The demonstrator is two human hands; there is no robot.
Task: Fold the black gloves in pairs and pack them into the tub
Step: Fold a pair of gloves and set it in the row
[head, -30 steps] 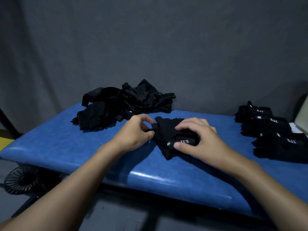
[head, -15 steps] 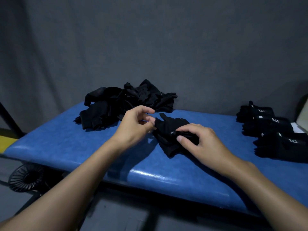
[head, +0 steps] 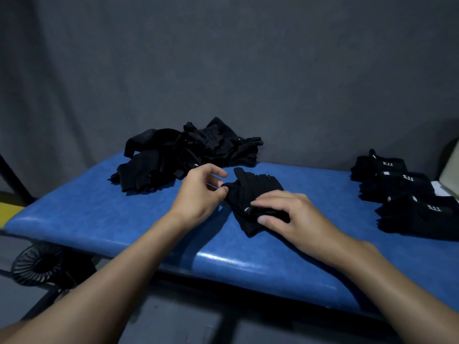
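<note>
Black glove pair (head: 250, 194) bunched mid-bench on blue padded bench (head: 124, 219), left hand (head: 198, 192) pinching its left edge, right hand (head: 288, 214) curled around its near fold, loose glove heap (head: 183, 155) behind, three folded pairs (head: 407, 192) at right.

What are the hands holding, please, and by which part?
One black fabric glove pair: left hand pinches its left edge, right hand grips its near end.

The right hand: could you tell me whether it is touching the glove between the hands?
Touching. The head view shows the right hand gripping the near end of the glove between fingers and thumb.
</note>
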